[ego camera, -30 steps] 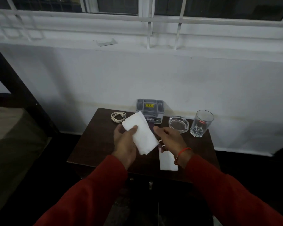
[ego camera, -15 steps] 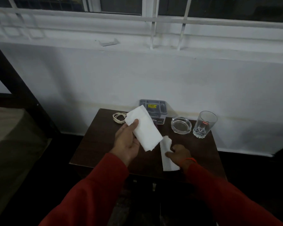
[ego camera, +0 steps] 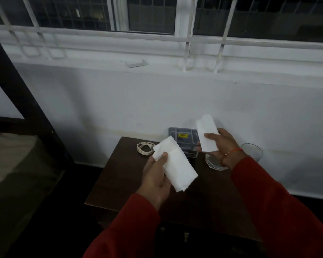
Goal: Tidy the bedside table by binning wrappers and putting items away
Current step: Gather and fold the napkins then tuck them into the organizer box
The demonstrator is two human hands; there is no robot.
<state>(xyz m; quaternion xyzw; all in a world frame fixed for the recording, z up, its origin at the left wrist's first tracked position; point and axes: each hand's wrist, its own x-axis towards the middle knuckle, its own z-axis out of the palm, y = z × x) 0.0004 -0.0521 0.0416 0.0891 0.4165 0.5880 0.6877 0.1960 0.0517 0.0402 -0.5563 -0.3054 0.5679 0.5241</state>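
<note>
Above the dark wooden bedside table [ego camera: 119,187], my left hand [ego camera: 156,180] grips a folded white tissue [ego camera: 175,164], thumb on its upper corner. My right hand [ego camera: 222,144] holds a second, smaller white tissue [ego camera: 207,135] lifted over the table's back edge. A coiled white cable [ego camera: 144,148] lies at the back left of the table. A grey plastic box with a yellow label [ego camera: 183,135] stands at the back, partly hidden by both tissues. A glass ashtray [ego camera: 212,162] and a clear drinking glass [ego camera: 254,151] sit at the back right, partly behind my right wrist.
A white wall and a barred window with a sill [ego camera: 175,58] rise behind the table. A dark bed frame post [ego camera: 26,101] and a mattress [ego camera: 13,164] stand to the left. The floor around the table is dark.
My right hand picked the smaller tissue off the table's front and lifted it up toward the back. My left hand kept its tissue, shifting slightly.
</note>
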